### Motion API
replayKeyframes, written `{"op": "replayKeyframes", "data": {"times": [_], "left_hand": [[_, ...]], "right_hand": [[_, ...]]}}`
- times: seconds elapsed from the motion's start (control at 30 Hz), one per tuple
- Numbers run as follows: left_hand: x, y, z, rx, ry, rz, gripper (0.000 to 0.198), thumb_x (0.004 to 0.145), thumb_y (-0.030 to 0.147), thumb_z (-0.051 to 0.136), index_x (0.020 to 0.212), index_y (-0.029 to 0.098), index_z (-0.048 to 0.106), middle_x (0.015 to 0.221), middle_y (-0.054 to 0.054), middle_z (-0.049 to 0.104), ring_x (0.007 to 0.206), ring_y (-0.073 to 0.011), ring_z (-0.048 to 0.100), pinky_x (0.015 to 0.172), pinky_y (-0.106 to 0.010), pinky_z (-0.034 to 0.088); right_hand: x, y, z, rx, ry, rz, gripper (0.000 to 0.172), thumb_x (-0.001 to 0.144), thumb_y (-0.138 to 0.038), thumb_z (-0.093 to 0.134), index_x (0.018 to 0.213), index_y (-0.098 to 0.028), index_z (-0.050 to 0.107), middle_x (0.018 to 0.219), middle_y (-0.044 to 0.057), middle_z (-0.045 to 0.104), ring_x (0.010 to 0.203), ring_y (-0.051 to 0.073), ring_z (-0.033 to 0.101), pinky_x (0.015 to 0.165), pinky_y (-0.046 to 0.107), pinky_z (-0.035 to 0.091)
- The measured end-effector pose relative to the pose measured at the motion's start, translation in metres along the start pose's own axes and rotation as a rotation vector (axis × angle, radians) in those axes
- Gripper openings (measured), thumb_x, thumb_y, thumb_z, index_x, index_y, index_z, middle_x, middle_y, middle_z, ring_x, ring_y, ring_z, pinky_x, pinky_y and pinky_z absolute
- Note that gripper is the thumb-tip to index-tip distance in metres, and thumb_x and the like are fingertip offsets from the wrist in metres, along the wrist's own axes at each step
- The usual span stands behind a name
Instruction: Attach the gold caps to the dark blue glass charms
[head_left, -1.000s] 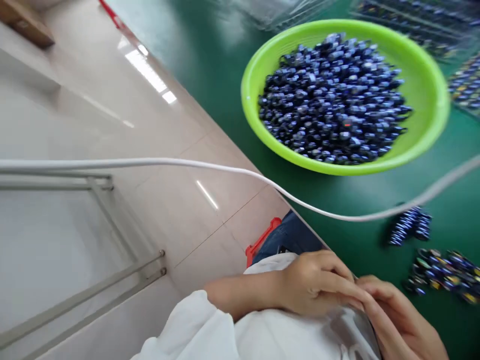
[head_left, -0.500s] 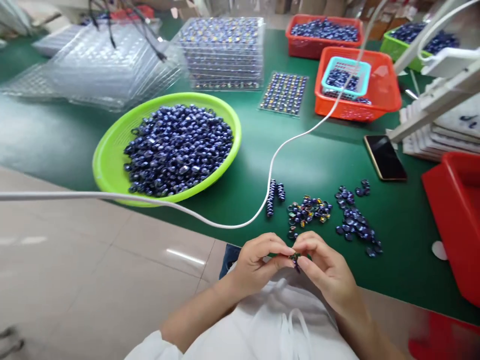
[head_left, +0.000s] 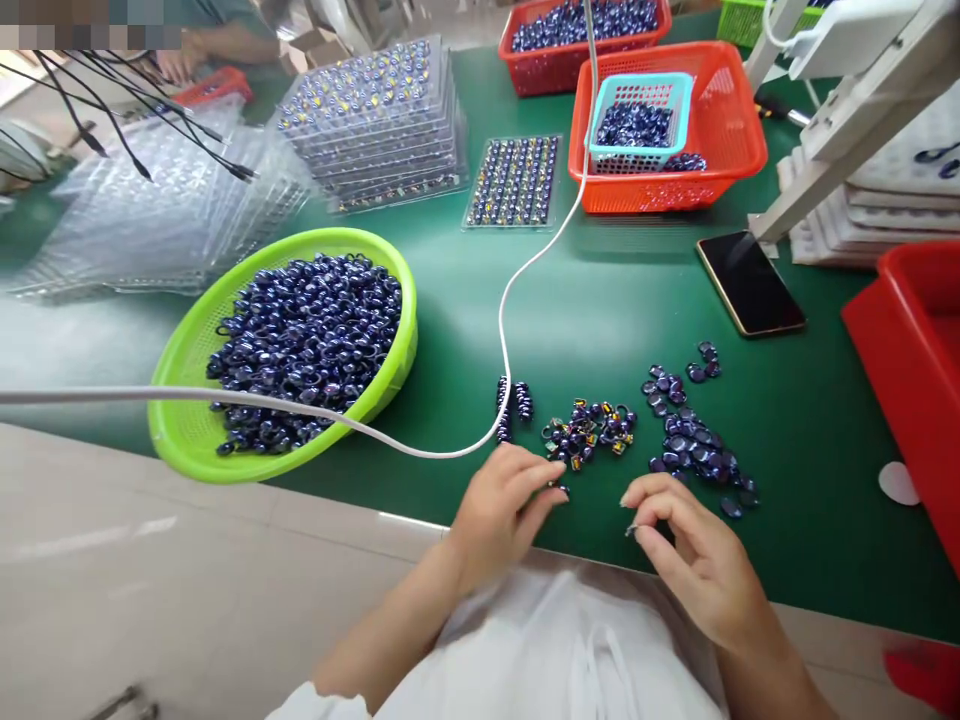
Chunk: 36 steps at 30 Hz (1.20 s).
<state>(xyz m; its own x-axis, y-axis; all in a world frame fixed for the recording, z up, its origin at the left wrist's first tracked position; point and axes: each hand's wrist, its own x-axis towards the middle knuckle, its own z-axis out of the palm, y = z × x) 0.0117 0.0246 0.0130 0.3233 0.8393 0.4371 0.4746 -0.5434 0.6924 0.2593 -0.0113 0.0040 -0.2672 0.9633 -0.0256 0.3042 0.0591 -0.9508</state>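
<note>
A lime basket [head_left: 161, 432] stood left on the green table [head_left: 622, 285], a white cable [head_left: 442, 456] crossing before it. The left hand [head_left: 499, 510] pointed forward-right, fingertips narrow at a dark piece [head_left: 562, 490] — gripped or not, I couldn't tell; its axis was unclear. Just beyond lay mixed rings [head_left: 592, 430]. The right hand [head_left: 697, 560], curled leftward, pinched a tiny piece [head_left: 631, 531] — slanting down-left, over the near edge

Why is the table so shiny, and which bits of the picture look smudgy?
In the head view, pale glare lies on the green table, perhaps from lamps; in the head view, the clear plastic trays at the left look soft and smeared, while the phone looks crisper; in the head view, coarse squares cover the top-left corner.
</note>
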Motion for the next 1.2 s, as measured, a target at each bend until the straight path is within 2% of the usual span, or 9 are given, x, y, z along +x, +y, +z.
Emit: {"op": "replayKeyframes", "data": {"times": [0.13, 0.27, 0.5, 0.63, 0.73, 0.87, 0.97, 1.07, 1.2], "left_hand": [[0.010, -0.018, -0.018, 0.342, 0.060, -0.110, 0.020, 0.090, 0.015, 0.067, 0.109, 0.019, 0.067, 0.098, -0.009, 0.070, 0.093, -0.0235, 0.062, 0.086, -0.041, 0.053], [0.027, -0.031, -0.019, 0.494, 0.008, -0.115, 0.022, 0.089, 0.024, 0.070, 0.110, 0.018, 0.068, 0.102, -0.011, 0.066, 0.098, -0.0265, 0.059, 0.086, -0.044, 0.053], [0.050, -0.048, -0.017, 0.527, -0.261, -0.019, 0.011, 0.093, 0.019, 0.062, 0.098, 0.017, 0.071, 0.098, -0.010, 0.066, 0.090, -0.0238, 0.057, 0.079, -0.038, 0.052], [0.049, -0.050, -0.023, 0.508, -0.266, 0.004, 0.010, 0.094, 0.021, 0.061, 0.091, 0.018, 0.070, 0.094, -0.009, 0.067, 0.087, -0.0226, 0.059, 0.077, -0.036, 0.051], [0.045, -0.052, -0.026, 0.477, -0.196, 0.019, 0.008, 0.095, 0.020, 0.061, 0.093, 0.018, 0.069, 0.092, -0.008, 0.070, 0.085, -0.0221, 0.061, 0.076, -0.036, 0.051], [0.036, -0.042, -0.026, 0.295, -0.020, -0.060, 0.006, 0.094, 0.020, 0.063, 0.092, 0.018, 0.068, 0.086, -0.006, 0.074, 0.082, -0.0207, 0.065, 0.078, -0.035, 0.052], [0.032, -0.023, -0.016, -0.051, 0.066, -0.354, 0.008, 0.091, 0.024, 0.068, 0.096, 0.019, 0.071, 0.088, -0.005, 0.076, 0.080, -0.0179, 0.070, 0.077, -0.031, 0.054], [0.034, -0.003, -0.001, -0.496, -0.031, -0.662, 0.017, 0.085, 0.030, 0.073, 0.096, 0.017, 0.072, 0.081, -0.005, 0.076, 0.075, -0.0178, 0.072, 0.070, -0.027, 0.057], [0.041, 0.008, 0.013, -0.763, -0.111, -0.804, 0.022, 0.085, 0.033, 0.071, 0.095, 0.014, 0.076, 0.076, -0.004, 0.074, 0.064, -0.0140, 0.067, 0.065, -0.025, 0.056]], "right_hand": [[0.007, 0.002, 0.002, -0.044, 0.072, -0.040, 0.012, 0.096, -0.018, 0.053, 0.086, -0.024, 0.054, 0.104, 0.006, 0.060, 0.099, 0.020, 0.061, 0.085, 0.031, 0.048], [0.017, 0.001, 0.017, -0.071, 0.076, -0.108, 0.010, 0.095, -0.015, 0.054, 0.089, -0.024, 0.055, 0.101, 0.005, 0.060, 0.096, 0.019, 0.061, 0.084, 0.032, 0.048], [0.017, 0.002, 0.020, -0.137, 0.133, -0.116, 0.012, 0.094, -0.014, 0.055, 0.088, -0.024, 0.055, 0.100, 0.003, 0.061, 0.094, 0.017, 0.062, 0.082, 0.030, 0.048], [0.019, 0.000, 0.021, -0.149, 0.143, -0.130, 0.013, 0.094, -0.013, 0.054, 0.088, -0.024, 0.055, 0.098, 0.003, 0.062, 0.091, 0.016, 0.063, 0.081, 0.029, 0.048], [0.021, -0.001, 0.021, -0.146, 0.139, -0.145, 0.013, 0.094, -0.012, 0.055, 0.088, -0.024, 0.055, 0.096, 0.002, 0.063, 0.089, 0.016, 0.064, 0.079, 0.029, 0.049], [0.018, -0.001, 0.021, -0.142, 0.147, -0.163, 0.014, 0.093, -0.010, 0.056, 0.090, -0.024, 0.056, 0.099, 0.002, 0.065, 0.093, 0.017, 0.065, 0.081, 0.030, 0.050], [0.018, -0.006, 0.021, -0.148, 0.174, -0.283, 0.020, 0.091, -0.005, 0.057, 0.099, -0.024, 0.058, 0.110, 0.004, 0.068, 0.102, 0.018, 0.065, 0.088, 0.033, 0.051], [0.022, -0.015, 0.026, -0.181, 0.148, -0.464, 0.030, 0.087, -0.001, 0.059, 0.107, -0.023, 0.058, 0.119, 0.007, 0.068, 0.109, 0.021, 0.063, 0.093, 0.038, 0.052], [0.028, -0.022, 0.032, -0.278, 0.161, -0.518, 0.033, 0.086, 0.001, 0.060, 0.109, -0.022, 0.057, 0.121, 0.010, 0.069, 0.110, 0.023, 0.063, 0.091, 0.042, 0.053]]}}
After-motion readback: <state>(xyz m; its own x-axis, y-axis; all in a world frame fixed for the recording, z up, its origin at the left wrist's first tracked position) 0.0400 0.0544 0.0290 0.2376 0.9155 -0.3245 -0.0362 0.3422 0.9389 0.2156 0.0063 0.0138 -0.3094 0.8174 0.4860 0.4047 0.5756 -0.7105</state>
